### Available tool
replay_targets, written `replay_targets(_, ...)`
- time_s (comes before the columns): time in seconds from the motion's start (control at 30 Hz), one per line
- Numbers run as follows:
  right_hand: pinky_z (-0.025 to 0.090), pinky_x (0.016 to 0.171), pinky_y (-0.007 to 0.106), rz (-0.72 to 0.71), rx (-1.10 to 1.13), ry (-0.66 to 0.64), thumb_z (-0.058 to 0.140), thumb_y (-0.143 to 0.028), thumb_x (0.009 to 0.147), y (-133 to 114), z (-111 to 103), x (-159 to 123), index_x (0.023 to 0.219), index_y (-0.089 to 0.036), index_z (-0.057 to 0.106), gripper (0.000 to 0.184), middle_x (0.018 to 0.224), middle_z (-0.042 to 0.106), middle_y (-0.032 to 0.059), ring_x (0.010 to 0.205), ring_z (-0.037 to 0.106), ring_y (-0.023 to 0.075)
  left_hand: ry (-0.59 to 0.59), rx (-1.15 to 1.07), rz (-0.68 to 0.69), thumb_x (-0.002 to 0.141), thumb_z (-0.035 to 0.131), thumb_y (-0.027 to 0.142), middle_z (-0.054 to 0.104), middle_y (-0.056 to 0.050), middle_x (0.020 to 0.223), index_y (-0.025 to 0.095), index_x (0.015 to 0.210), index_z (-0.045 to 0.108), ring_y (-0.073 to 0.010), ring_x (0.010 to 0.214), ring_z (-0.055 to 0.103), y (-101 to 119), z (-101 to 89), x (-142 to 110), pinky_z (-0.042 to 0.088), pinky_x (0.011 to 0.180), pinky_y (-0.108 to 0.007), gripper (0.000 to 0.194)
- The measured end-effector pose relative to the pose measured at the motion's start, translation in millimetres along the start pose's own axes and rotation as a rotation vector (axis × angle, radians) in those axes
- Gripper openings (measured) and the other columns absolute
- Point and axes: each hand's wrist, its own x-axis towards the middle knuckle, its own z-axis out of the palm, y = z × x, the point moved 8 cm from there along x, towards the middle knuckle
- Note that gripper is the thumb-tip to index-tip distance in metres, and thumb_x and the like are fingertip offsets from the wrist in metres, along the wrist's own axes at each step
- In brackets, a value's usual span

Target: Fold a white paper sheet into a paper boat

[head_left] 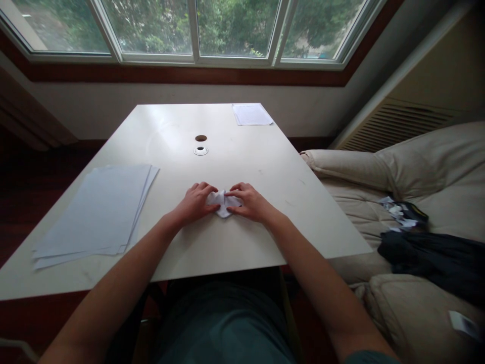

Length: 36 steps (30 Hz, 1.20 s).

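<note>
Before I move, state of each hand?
Left hand: holding the left side of the small folded white paper.
Right hand: holding the same paper's right side.

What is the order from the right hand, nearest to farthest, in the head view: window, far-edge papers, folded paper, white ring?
1. Folded paper: touching the right hand.
2. White ring: forward and left, on the table.
3. Papers: at the table's far edge.
4. Window: beyond the table.

This looks like a home's sitting room, given the beige sofa (350,168), curtain (32,108) and wood-trimmed window (231,30).
</note>
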Motion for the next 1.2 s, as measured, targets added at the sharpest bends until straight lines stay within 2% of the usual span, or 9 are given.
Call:
replay_targets(0.07, 0.042, 0.098, 0.047, 0.102, -0.106, 0.007, 0.072, -0.049, 0.079, 7.5, -1.1, -1.5, 0.122, -0.023, 0.065, 0.051, 0.118, 0.059, 0.0136, 0.112, 0.052, 0.03, -0.037, 0.05, -0.05, 0.079, 0.069, 0.048, 0.062, -0.01, 0.112, 0.023, 0.112, 0.065, -0.0302, 0.105, 0.055, -4.6, 2.3, -1.0, 0.043, 0.094, -0.047, 0.042)
replay_targets(0.17, 0.041, 0.095, 0.047, 0.179, -0.178, -0.048, 0.07, -0.058, 0.077, 13.2, 2.1, -3.6, 0.111, -0.021, 0.065, 0.05, 0.115, 0.059, 0.0135, 0.109, 0.05, 0.0316, -0.099, 0.023, -0.078, 0.077, 0.069, 0.05, 0.063, -0.009, 0.108, 0.022, 0.104, 0.064, -0.0303, 0.104, 0.056, -4.7, 4.7, -3.0, 0.042, 0.091, -0.046, 0.039)
replay_targets(0.3, 0.04, 0.091, 0.044, 0.194, -0.176, -0.091, 0.07, -0.058, 0.077, 13.9, 5.8, -3.9, 0.107, -0.022, 0.063, 0.047, 0.114, 0.059, 0.0123, 0.108, 0.049, 0.0316, -0.125, -0.075, -0.118, 0.073, 0.072, 0.047, 0.065, -0.008, 0.1, 0.02, 0.099, 0.059, -0.0283, 0.096, 0.059, -1.2, 3.5, -4.7, 0.044, 0.085, -0.042, 0.039)
replay_targets(0.43, 0.04, 0.086, 0.038, 0.166, -0.133, -0.105, 0.072, -0.052, 0.077, 8.2, 4.6, -2.2, 0.098, -0.021, 0.062, 0.039, 0.104, 0.062, 0.0097, 0.101, 0.052, 0.0278, -0.119, -0.236, -0.103, 0.072, 0.071, 0.038, 0.066, -0.004, 0.089, 0.021, 0.097, 0.057, -0.0209, 0.078, 0.061, 5.4, 0.1, -5.1, 0.047, 0.071, -0.033, 0.033)
replay_targets(0.63, 0.036, 0.063, 0.026, 0.164, 0.044, -0.102, 0.072, -0.039, 0.075, 2.2, 1.0, -2.0, 0.085, -0.021, 0.059, 0.024, 0.078, 0.062, -0.0002, 0.07, 0.053, 0.0151, -0.115, -0.34, -0.034, 0.074, 0.064, 0.027, 0.067, 0.0, 0.083, 0.022, 0.102, 0.062, -0.0155, 0.069, 0.059, 14.1, -2.0, -3.1, 0.046, 0.064, -0.027, 0.029)
replay_targets(0.77, 0.035, 0.059, 0.025, 0.156, 0.17, -0.072, 0.068, -0.038, 0.078, -0.5, -1.5, -2.3, 0.082, -0.021, 0.057, 0.021, 0.073, 0.059, -0.0029, 0.066, 0.051, 0.013, -0.071, -0.331, -0.021, 0.075, 0.063, 0.025, 0.064, 0.001, 0.075, 0.02, 0.086, 0.065, -0.0142, 0.068, 0.057, 13.1, -5.4, -1.1, 0.044, 0.061, -0.025, 0.012)
replay_targets(0.9, 0.038, 0.059, 0.025, 0.164, 0.268, 0.021, 0.064, -0.038, 0.082, -1.2, -7.7, -0.9, 0.085, -0.021, 0.057, 0.018, 0.072, 0.06, -0.0027, 0.064, 0.053, 0.0126, -0.005, -0.437, -0.063, 0.076, 0.064, 0.025, 0.065, 0.001, 0.078, 0.019, 0.084, 0.062, -0.0128, 0.067, 0.057, 6.0, -10.1, 0.5, 0.044, 0.059, -0.023, 0.01)
replay_targets(1.07, 0.042, 0.054, 0.023, 0.242, 0.524, 0.107, 0.067, -0.041, 0.081, 9.2, -1.5, 1.3, 0.097, -0.023, 0.055, 0.027, 0.069, 0.061, -0.0035, 0.059, 0.056, 0.0126, -0.007, -0.644, -0.091, 0.077, 0.068, 0.026, 0.064, 0.0, 0.077, 0.017, 0.084, 0.059, -0.0133, 0.069, 0.059, 4.7, -8.0, 1.6, 0.047, 0.06, -0.024, 0.015)
replay_targets(1.2, 0.048, 0.056, 0.025, 0.245, 0.748, 0.172, 0.07, -0.044, 0.079, 11.7, 0.8, 4.1, 0.111, -0.024, 0.05, 0.043, 0.083, 0.065, -0.0003, 0.064, 0.06, 0.0137, -0.027, -0.818, -0.116, 0.077, 0.072, 0.029, 0.068, -0.005, 0.09, 0.016, 0.096, 0.059, -0.0176, 0.079, 0.065, 7.0, -4.6, 2.0, 0.051, 0.068, -0.028, 0.026)
